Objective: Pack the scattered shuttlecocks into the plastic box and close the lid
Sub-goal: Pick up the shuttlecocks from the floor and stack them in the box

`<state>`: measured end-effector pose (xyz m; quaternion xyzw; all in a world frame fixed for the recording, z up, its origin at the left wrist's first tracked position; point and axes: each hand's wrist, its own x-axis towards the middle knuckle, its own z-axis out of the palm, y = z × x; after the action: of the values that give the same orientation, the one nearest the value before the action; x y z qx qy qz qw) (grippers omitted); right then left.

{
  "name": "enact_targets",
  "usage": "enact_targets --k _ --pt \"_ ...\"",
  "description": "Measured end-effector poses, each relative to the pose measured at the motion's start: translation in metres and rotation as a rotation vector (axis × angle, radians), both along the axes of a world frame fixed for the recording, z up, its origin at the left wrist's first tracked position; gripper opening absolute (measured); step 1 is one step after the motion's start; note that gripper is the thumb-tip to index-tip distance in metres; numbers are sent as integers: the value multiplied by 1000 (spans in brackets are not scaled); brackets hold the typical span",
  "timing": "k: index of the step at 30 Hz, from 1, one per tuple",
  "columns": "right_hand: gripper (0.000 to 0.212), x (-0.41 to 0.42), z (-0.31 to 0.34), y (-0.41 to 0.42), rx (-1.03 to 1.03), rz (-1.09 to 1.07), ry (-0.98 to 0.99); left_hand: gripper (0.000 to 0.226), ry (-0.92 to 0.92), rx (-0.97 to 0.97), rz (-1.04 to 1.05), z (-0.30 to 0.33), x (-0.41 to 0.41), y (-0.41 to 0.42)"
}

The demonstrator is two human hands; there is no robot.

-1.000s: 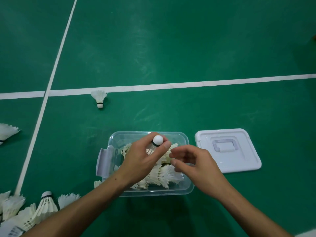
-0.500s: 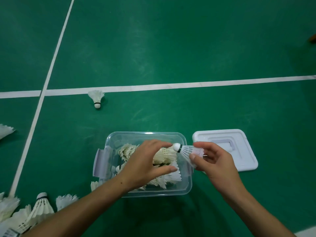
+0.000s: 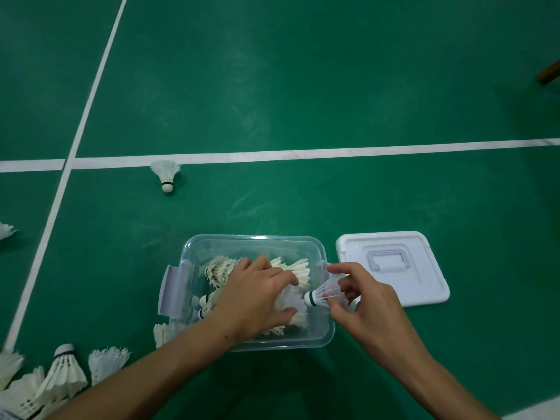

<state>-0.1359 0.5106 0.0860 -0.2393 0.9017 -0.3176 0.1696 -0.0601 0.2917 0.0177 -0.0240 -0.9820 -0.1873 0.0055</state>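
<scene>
Both hands work over the clear plastic box on the green court floor. Left hand, fingers spread and only lightly bent, presses down on the pile of shuttlecocks inside the box and covers much of it. Right hand pinches 1 shuttlecock by its skirt at the box's right rim; its long axis lies roughly level, cork pointing left into the box. Loose shuttlecocks lie at lower left, partly cut off by the picture's edge; 1 more lies near the white line, cork toward the viewer. White lid lies flat just right of the box, handle side up.
</scene>
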Motion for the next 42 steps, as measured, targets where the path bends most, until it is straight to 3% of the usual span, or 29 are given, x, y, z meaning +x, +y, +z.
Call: enact_targets --k 9,15,19,26,29,36,42 --pt "54 2 -10 -38 88 173 -55 54 100 -36 -50 -4 9 -8" --pt "59 1 -18 -50 152 174 -64 78 -50 209 -74 6 24 -23" --pt "62 -3 -19 -56 220 165 -112 72 -97 106 -111 3 28 -38" --pt "71 -5 -19 -57 315 197 -186 37 14 14 -43 -5 10 -22" --pt "77 -9 -5 -46 309 202 -202 34 9 -9 -24 -9 8 -19" --pt "50 -37 26 -28 140 69 -169 49 19 30 -36 2 12 -19" --pt "36 -40 40 -51 64 141 -143 52 38 193 15 21 29 -37"
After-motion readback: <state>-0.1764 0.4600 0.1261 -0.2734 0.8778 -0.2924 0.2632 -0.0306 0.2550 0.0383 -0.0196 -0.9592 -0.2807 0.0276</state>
